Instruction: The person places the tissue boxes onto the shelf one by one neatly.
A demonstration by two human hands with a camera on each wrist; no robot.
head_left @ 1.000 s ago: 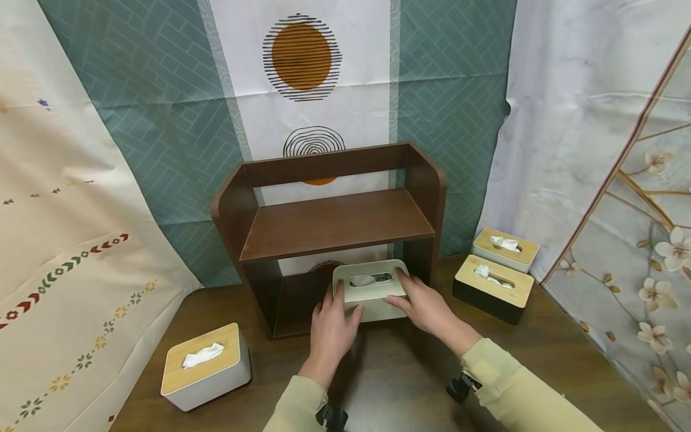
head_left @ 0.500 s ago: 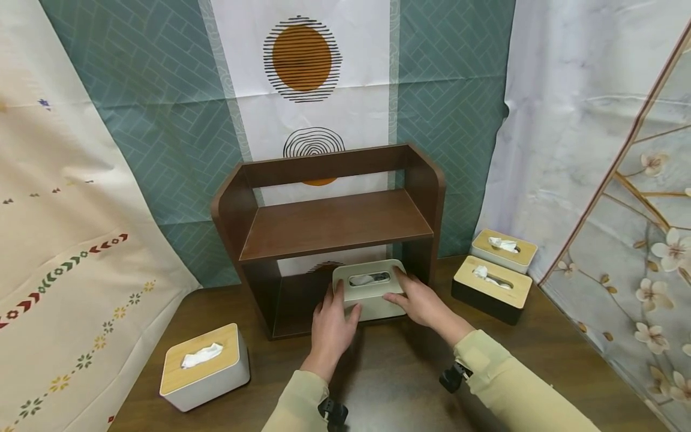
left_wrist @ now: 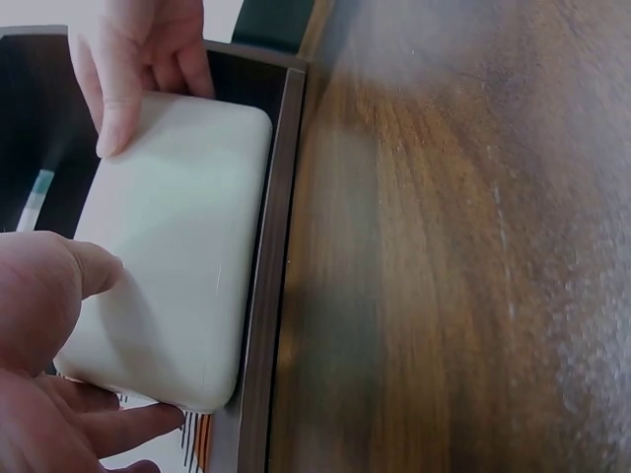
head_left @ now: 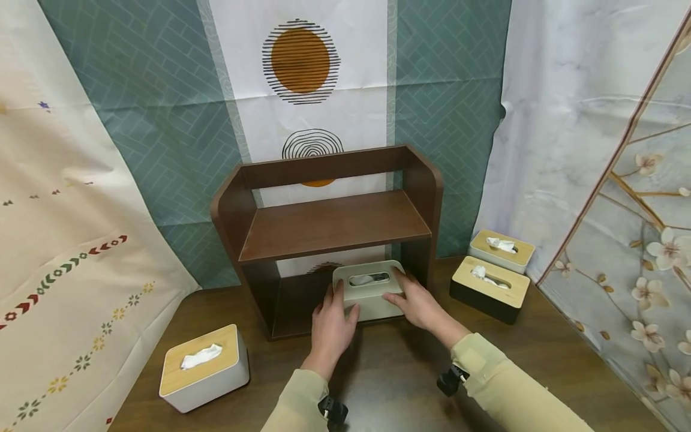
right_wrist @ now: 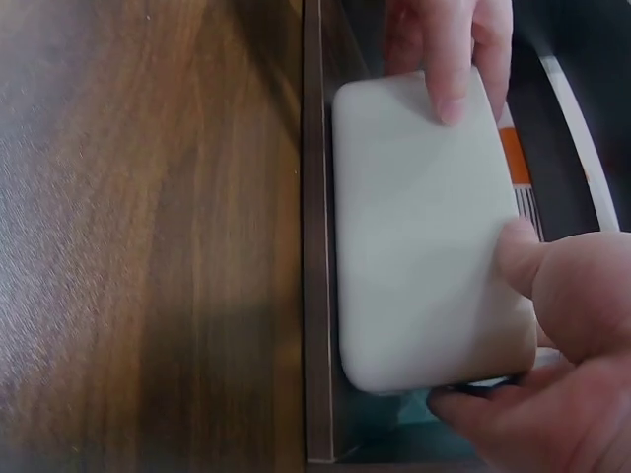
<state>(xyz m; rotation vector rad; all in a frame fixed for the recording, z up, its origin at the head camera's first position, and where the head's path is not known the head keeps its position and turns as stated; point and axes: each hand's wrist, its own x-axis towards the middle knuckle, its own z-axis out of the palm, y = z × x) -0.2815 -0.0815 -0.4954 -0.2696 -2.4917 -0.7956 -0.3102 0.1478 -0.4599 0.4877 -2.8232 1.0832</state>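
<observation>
A pale grey-green tissue box (head_left: 375,309) with an oval slot in its top sits in the right part of the bookshelf's (head_left: 335,225) lower compartment, its front face near the shelf's front edge. My left hand (head_left: 333,327) grips its left end, thumb against the front face. At the other end, my right hand (head_left: 418,305) holds it with the thumb on the front and fingers over the top and side. Both wrist views show the smooth front of the tissue box (left_wrist: 182,246) with thumbs pressed to it and fingers around its ends.
A white tissue box (head_left: 216,384) with a wooden lid stands on the table (head_left: 399,384) at left. At right, a black tissue box (head_left: 483,300) with a wooden lid stands before a smaller white tissue box (head_left: 499,257). Curtains (head_left: 135,120) hang behind and at both sides.
My right forearm has shifted slightly left. Both hands keep their hold on the tissue box, which stays in place in the lower compartment.
</observation>
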